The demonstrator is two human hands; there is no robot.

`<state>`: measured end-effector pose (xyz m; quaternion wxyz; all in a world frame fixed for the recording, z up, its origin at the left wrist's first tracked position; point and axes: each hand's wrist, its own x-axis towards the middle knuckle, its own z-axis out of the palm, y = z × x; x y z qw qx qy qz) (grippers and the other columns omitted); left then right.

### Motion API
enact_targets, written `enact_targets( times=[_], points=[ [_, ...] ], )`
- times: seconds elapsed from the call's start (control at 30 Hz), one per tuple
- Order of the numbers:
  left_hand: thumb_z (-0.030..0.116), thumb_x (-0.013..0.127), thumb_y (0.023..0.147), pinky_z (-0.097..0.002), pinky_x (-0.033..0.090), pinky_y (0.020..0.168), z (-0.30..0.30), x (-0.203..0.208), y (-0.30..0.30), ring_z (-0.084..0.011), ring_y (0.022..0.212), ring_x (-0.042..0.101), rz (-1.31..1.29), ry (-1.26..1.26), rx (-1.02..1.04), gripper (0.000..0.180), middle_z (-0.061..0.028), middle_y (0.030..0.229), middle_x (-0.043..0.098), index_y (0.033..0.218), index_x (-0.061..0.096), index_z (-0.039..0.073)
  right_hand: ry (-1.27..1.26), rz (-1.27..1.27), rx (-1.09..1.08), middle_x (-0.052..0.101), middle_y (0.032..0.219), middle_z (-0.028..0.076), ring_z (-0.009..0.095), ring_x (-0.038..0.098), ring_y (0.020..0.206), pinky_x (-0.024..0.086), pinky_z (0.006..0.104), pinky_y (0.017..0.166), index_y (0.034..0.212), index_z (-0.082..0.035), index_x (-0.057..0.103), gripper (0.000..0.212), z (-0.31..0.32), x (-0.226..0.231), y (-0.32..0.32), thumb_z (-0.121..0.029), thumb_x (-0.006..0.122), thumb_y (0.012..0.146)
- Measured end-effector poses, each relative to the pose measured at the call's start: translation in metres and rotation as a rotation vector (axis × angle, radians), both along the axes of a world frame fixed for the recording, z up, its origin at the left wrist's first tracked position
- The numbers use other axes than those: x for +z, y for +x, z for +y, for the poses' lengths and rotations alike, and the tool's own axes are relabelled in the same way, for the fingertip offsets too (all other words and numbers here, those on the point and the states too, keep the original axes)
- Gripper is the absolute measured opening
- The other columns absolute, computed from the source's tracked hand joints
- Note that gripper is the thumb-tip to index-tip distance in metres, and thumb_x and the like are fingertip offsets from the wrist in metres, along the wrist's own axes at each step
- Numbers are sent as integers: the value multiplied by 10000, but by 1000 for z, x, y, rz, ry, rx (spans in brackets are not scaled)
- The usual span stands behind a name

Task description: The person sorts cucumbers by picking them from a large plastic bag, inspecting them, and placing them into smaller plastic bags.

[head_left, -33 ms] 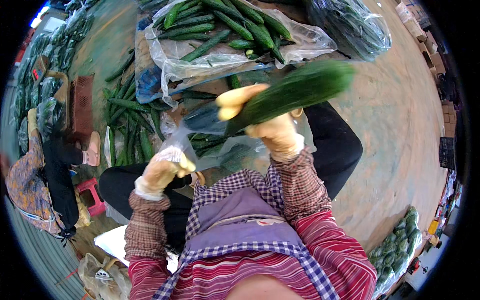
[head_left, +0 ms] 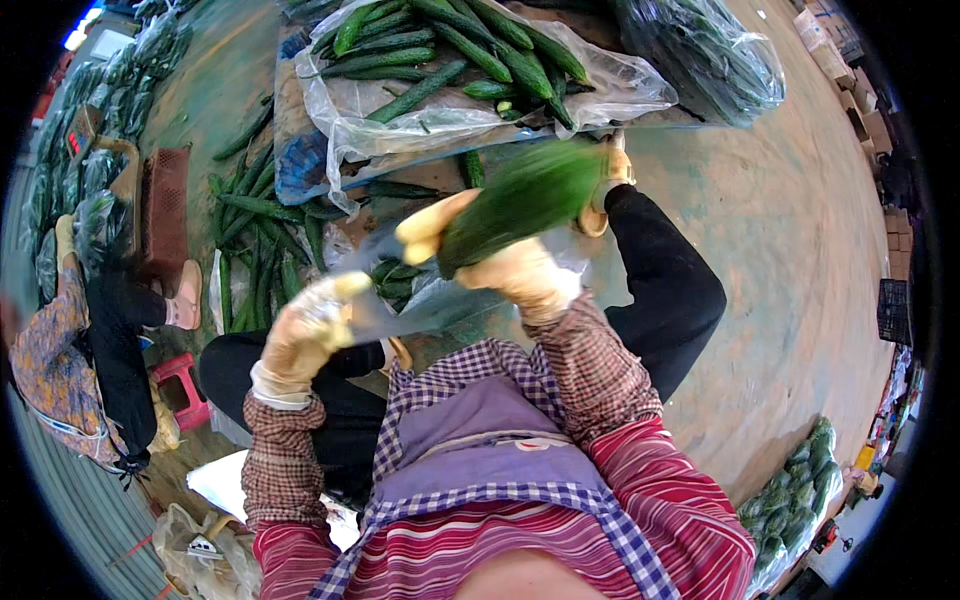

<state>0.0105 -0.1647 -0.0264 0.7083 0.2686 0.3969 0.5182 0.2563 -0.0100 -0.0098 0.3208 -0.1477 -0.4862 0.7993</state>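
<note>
My gloved right hand (head_left: pixel 515 275) is wrapped round a thick green cucumber (head_left: pixel 525 200), which is blurred and tilts up to the right. The yellow fingertips of the glove show on the cucumber's left side. Lower left, my gloved left hand (head_left: pixel 308 325) pinches the edge of a clear plastic bag (head_left: pixel 400 318). This thin bag stretches from the left fingers toward the right hand and is smeared by motion. Whether the cucumber's lower end touches the bag I cannot tell.
Ahead, more cucumbers (head_left: pixel 420 92) lie on a plastic sheet (head_left: pixel 350 145) over a low blue-edged platform. Loose cucumbers (head_left: pixel 262 240) cover the floor at left. Bagged ones (head_left: pixel 700 60) stand far right and others (head_left: pixel 795 490) near right. A co-worker (head_left: pixel 65 365) is beside a pink stool (head_left: pixel 182 390).
My right hand and the cucumber have swung left, and the cucumber looks more foreshortened. My left hand has shifted slightly left and up, still with the bag's edge.
</note>
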Motion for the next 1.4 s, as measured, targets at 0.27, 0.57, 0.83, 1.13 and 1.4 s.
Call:
enact_targets(
  times=[0.27, 0.57, 0.83, 1.13, 1.4],
  points=[
    [58, 576, 697, -195, 349, 484, 12, 32, 4, -55, 486, 364, 72, -122, 140, 759, 32, 574, 419, 1409, 313, 27, 552, -890, 367, 573, 1194, 150, 282, 541, 1119, 426, 352, 931, 1211, -69, 512, 508, 0, -133, -61, -29, 610, 714],
    [47, 540, 751, -155, 335, 479, 3, 26, 6, -15, 521, 387, 165, -238, 155, 694, -30, 899, 551, 1405, 310, 13, 806, -1882, 931, 611, 1144, 162, 306, 591, 1054, 474, 409, 876, 1241, -119, 527, 580, 32, -153, 35, -341, 708, 736],
    [39, 577, 763, -148, 321, 443, -7, 36, 2, -36, 498, 447, 214, -286, 242, 559, 11, 777, 577, 1311, 471, 6, 1120, -1807, 1006, 671, 887, 147, 271, 660, 840, 513, 411, 734, 916, -71, 671, 225, 58, -49, 72, -191, 539, 779],
    [36, 572, 766, -168, 352, 440, 19, 44, -1, -32, 486, 454, 188, -332, 163, 586, 35, 638, 545, 1340, 458, 75, 1481, -1762, 670, 623, 801, 148, 274, 632, 734, 514, 400, 593, 1099, -6, 590, 287, 39, -81, 49, -55, 453, 852],
    [32, 618, 770, -166, 361, 432, 24, 39, 12, -42, 469, 461, 223, -322, 137, 566, 21, 597, 543, 1317, 483, 85, 1170, -1891, 924, 636, 1036, 144, 250, 618, 950, 494, 364, 752, 1089, 28, 617, 616, 15, -200, -9, -490, 654, 758]
  ],
)
